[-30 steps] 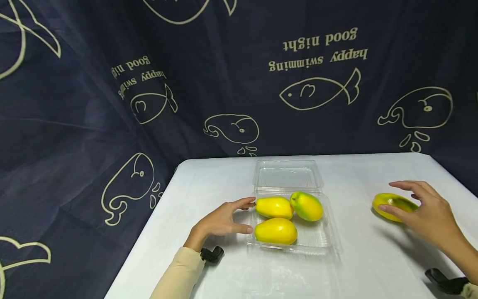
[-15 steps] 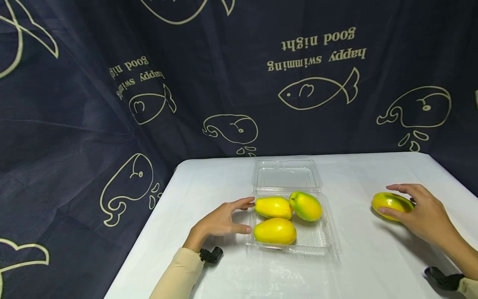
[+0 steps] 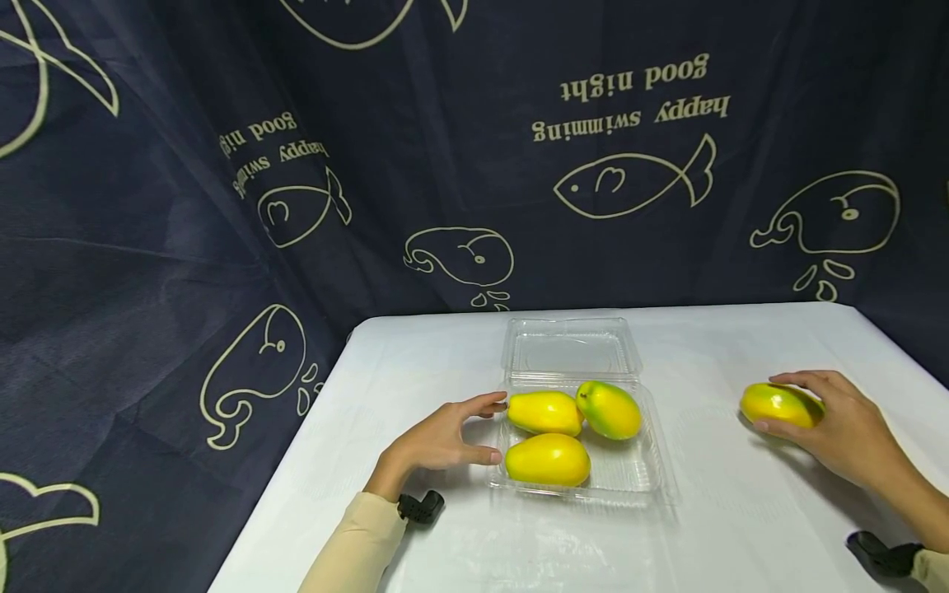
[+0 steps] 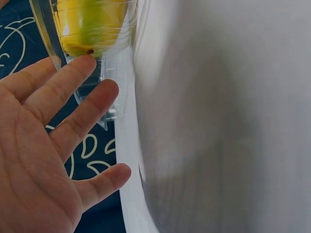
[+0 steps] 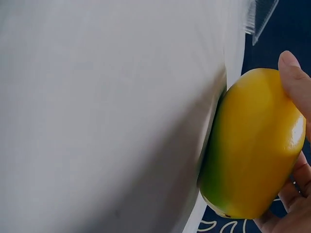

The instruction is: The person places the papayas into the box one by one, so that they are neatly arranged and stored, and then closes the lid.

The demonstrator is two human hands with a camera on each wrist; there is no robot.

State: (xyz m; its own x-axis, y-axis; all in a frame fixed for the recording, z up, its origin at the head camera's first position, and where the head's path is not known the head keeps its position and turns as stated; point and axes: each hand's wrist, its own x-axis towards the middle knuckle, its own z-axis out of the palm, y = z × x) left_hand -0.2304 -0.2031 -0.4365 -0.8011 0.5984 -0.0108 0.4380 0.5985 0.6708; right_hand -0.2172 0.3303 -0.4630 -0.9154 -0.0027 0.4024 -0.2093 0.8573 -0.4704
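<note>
On the right of the table, my right hand (image 3: 853, 428) grips a yellow papaya (image 3: 778, 403) with a green patch. The right wrist view shows the thumb on one side of that papaya (image 5: 252, 145) and curled fingers on the other. My left hand (image 3: 437, 436) holds nothing, its fingers spread with the tips right at the left edge of a clear plastic clamshell box (image 3: 626, 473). In the box lie an upper-left papaya (image 3: 544, 412), a greener papaya (image 3: 610, 409) and a front papaya (image 3: 549, 459). The left wrist view shows the left palm (image 4: 29, 170) and outstretched fingers.
The box's clear lid (image 3: 571, 346) lies folded back behind it on the white-covered table (image 3: 712, 527). A dark curtain (image 3: 445, 148) with fish and whale drawings hangs behind and to the left. Black cameras sit on both wrists, such as the left wrist camera (image 3: 421, 506).
My right hand has come down and its fingers have closed round the right-hand papaya. The left hand, the box and the fruit in it have stayed put.
</note>
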